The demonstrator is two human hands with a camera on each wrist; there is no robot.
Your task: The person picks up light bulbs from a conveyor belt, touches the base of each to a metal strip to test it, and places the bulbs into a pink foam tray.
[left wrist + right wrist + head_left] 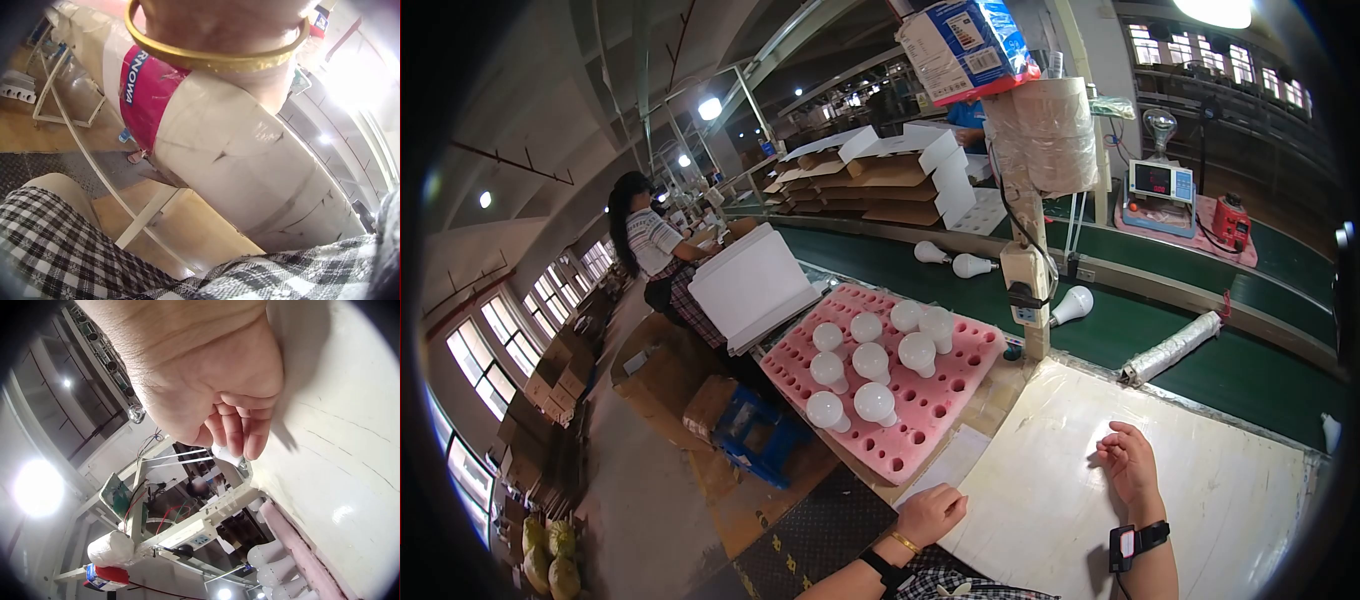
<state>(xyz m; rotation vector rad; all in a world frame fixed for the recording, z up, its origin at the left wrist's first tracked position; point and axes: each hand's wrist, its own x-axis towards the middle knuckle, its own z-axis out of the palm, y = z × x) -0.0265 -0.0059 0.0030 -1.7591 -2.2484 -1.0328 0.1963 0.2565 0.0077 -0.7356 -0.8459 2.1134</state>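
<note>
My left hand rests at the near left edge of the white worktable, its fingers loosely bent with nothing seen in them. On the tabletop to the right lies my right hand, fingers loosely curled; the right wrist view shows that hand with an empty palm. In the left wrist view a wrist with a gold bangle is over the table edge, and the fingers are hidden. Left of the table, a pink foam tray holds several white bulbs standing upright.
Behind the table runs a green conveyor with loose bulbs and a wrapped roll at its near edge. A post stands at the table's far corner. A person works beside a white box; a blue stool stands left.
</note>
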